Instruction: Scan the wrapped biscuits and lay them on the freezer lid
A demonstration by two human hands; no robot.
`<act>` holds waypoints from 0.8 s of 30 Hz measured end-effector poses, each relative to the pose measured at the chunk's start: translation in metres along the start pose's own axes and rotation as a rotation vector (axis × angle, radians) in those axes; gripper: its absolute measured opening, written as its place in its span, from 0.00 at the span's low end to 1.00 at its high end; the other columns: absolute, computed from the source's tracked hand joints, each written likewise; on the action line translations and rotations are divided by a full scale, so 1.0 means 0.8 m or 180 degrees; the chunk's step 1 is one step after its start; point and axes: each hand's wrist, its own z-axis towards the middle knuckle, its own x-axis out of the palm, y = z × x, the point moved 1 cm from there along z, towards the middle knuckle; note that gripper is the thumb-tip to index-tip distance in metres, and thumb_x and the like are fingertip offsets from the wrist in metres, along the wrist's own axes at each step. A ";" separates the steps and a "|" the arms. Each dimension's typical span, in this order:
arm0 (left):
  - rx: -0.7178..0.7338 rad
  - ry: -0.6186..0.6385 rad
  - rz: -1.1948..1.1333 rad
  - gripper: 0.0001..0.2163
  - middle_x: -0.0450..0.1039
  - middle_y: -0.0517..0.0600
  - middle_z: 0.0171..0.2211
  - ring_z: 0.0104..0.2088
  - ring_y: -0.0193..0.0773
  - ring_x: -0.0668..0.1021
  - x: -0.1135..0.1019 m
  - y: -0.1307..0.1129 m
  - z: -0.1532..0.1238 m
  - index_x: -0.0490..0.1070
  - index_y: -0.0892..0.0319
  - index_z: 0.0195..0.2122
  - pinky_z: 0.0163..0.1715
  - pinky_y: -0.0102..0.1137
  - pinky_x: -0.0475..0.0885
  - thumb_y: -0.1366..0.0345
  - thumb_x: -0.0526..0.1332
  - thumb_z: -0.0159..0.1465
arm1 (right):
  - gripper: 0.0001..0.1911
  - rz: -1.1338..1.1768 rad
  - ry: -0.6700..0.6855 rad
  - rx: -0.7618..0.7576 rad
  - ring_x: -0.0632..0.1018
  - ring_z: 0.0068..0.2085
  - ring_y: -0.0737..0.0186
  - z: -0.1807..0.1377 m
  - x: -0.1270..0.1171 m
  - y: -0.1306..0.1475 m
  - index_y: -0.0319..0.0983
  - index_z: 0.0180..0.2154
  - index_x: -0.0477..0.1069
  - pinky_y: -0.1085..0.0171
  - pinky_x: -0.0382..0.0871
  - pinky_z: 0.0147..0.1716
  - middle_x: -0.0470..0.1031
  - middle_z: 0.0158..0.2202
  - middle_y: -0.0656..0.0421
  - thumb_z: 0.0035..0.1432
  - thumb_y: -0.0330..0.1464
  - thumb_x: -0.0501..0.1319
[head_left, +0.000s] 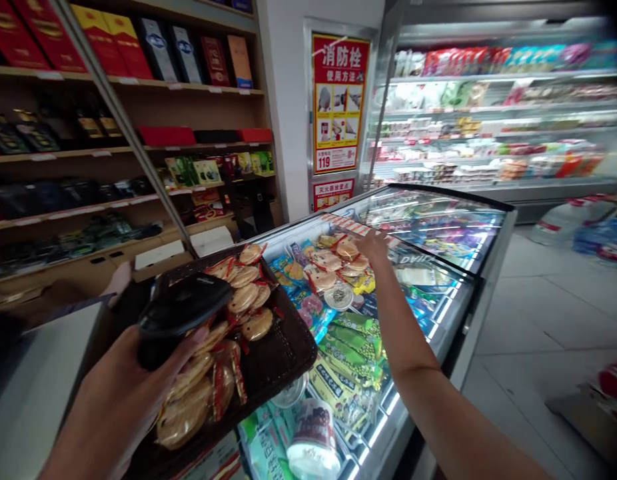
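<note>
My left hand (111, 390) is closed around the handle of a black barcode scanner (186, 303), at lower left. Beneath the scanner, a dark brown woven tray (288, 340) carries several fish-shaped wafers (256, 323) in clear wrappers with red edges. Stretched over the freezer, my right hand (372, 245) has its fingers apart beside a red-and-white striped strip (346, 225) at the glass lid's edge. Below its fingers lie more wrapped fish-shaped wafers (326, 260). Whether the fingertips touch the lid or the wafers, I cannot tell.
Packaged ices (346, 347) and a printed tub (313, 440) fill the chest freezer (481, 333). Part of another hand (119, 279) shows beyond the tray. Shelves (198, 83) with boxes stand left, a lit refrigerated display (488, 127) behind, and water bottles (563, 220) on the floor.
</note>
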 end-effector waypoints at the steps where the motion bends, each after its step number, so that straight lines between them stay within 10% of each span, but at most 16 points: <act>1: -0.0077 -0.0125 -0.0015 0.24 0.72 0.45 0.18 0.21 0.43 0.74 -0.003 -0.012 -0.008 0.70 0.54 0.32 0.20 0.32 0.64 0.37 0.62 0.50 | 0.23 -0.0059 -0.0031 -0.0176 0.63 0.62 0.33 -0.011 0.003 0.015 0.27 0.56 0.64 0.44 0.59 0.54 0.57 0.61 0.27 0.62 0.32 0.61; 7: -0.0155 -0.0207 0.0100 0.26 0.70 0.46 0.20 0.23 0.43 0.72 -0.006 -0.025 -0.016 0.70 0.54 0.31 0.23 0.33 0.62 0.35 0.62 0.49 | 0.18 0.0152 0.0989 -0.2065 0.73 0.52 0.53 -0.132 0.061 0.117 0.39 0.52 0.71 0.57 0.65 0.55 0.71 0.52 0.49 0.65 0.41 0.60; 12: 0.0058 -0.0211 -0.0014 0.23 0.72 0.48 0.22 0.25 0.45 0.73 -0.005 -0.028 -0.018 0.74 0.52 0.35 0.23 0.35 0.63 0.37 0.60 0.54 | 0.33 -0.0068 0.1742 -0.3983 0.62 0.63 0.46 -0.212 0.108 0.138 0.42 0.61 0.63 0.50 0.58 0.62 0.60 0.65 0.49 0.57 0.38 0.70; 19: 0.0187 -0.0239 -0.0014 0.25 0.74 0.50 0.25 0.26 0.46 0.74 -0.002 -0.028 -0.016 0.75 0.53 0.33 0.24 0.36 0.65 0.36 0.60 0.52 | 0.20 0.0292 0.2025 -0.3045 0.70 0.53 0.55 -0.211 0.093 0.139 0.37 0.37 0.71 0.57 0.65 0.54 0.67 0.49 0.50 0.63 0.49 0.62; 24: 0.0088 -0.0210 -0.0091 0.26 0.77 0.51 0.29 0.27 0.46 0.76 0.000 -0.032 -0.018 0.75 0.55 0.36 0.25 0.36 0.66 0.36 0.60 0.53 | 0.29 0.0380 0.2045 -0.2380 0.73 0.50 0.52 -0.226 0.096 0.144 0.34 0.49 0.63 0.58 0.67 0.49 0.70 0.49 0.48 0.55 0.43 0.71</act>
